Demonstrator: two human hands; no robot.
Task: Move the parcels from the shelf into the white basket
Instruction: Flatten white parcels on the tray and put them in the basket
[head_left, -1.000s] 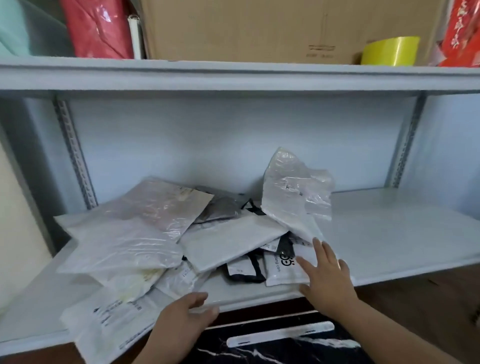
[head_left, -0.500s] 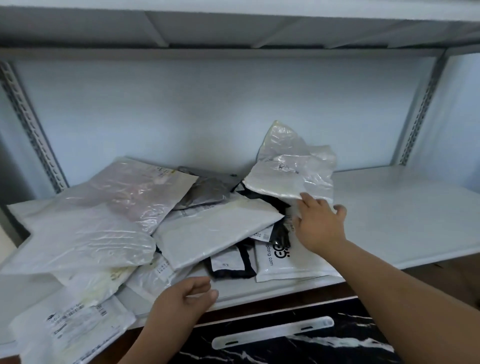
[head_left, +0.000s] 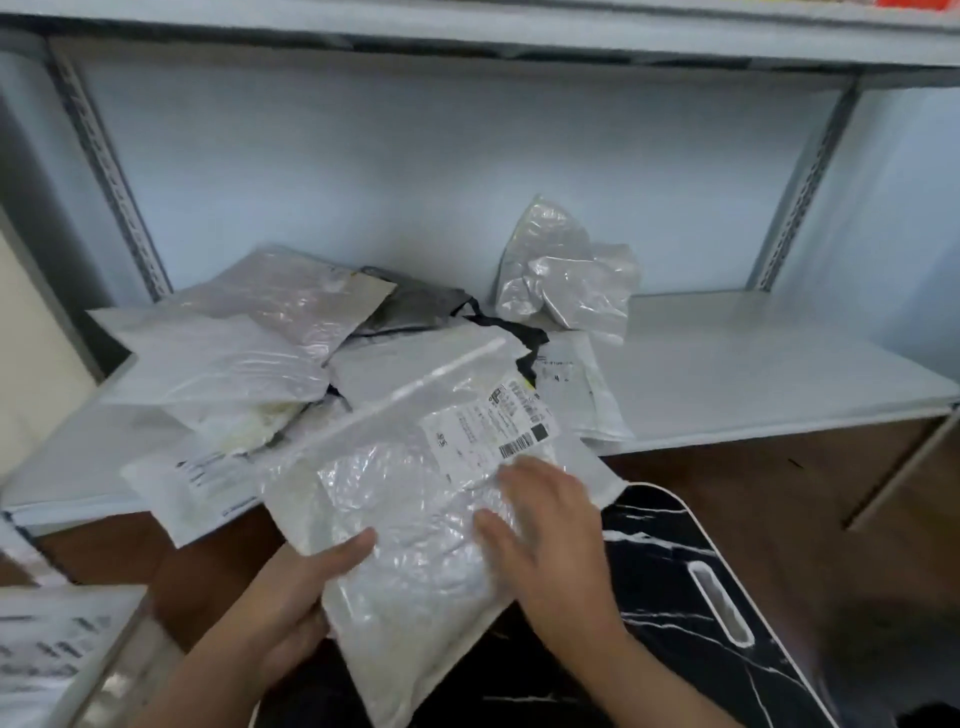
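Head view, 1 camera, looking forward and down

Item 1: bubble-wrap parcel (head_left: 415, 525), pale, with a printed label near its upper right corner. Held clear of the shelf (head_left: 753, 364), in front of its front edge and above a black marble-patterned surface (head_left: 691, 623) with a white slot handle.

Item 2: left hand (head_left: 291, 608), fingers curled under the parcel's lower left edge, thumb pressed on top: grasping the parcel.

Item 3: right hand (head_left: 550, 540), fingers nearly straight and laid flat on the parcel's right side, steadying it without closing round it.

Item 4: remaining parcels (head_left: 234, 364), a loose overlapping heap on the left half of the shelf; a crumpled clear bag (head_left: 566, 275) stands against the back wall. 1 white mailer (head_left: 187, 488) overhangs the front edge.

Item 5: white basket: not in view.

Risks, as judged: the slick film may slide out of a 1-sided grip, since only the left hand truly holds it. The overhanging mailer looks poised to fall if brushed. The heap may shift as pieces leave it.

Surface and room: pale grey metal shelving with slotted uprights, pale blue wall behind, right half of the shelf bare, brown floor below, labelled parcels at lower left (head_left: 52, 639)
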